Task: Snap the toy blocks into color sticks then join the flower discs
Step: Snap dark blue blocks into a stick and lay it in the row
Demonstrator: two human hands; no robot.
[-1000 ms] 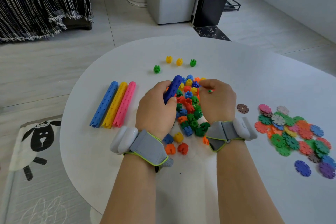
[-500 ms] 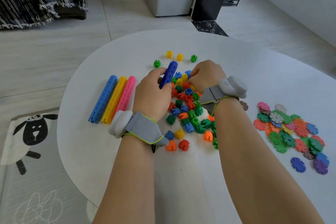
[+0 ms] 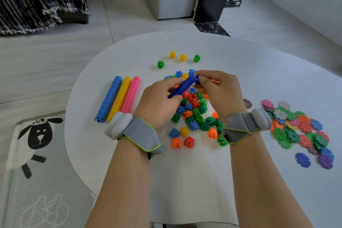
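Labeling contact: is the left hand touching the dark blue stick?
Touching. Head view: the left hand is curled round the dark blue stick at its near end.

One head-worn wide-angle view looks forward and down, close over the left hand (image 3: 157, 105), right hand (image 3: 222, 94) and round white table (image 3: 259, 65).

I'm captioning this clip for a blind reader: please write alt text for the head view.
Over a white table, the left hand grips a dark blue stick while the right hand pinches a dark blue block at its far end. Loose blocks lie beneath the hands, three finished sticks (blue, yellow, pink) to the left, flower discs to the right.
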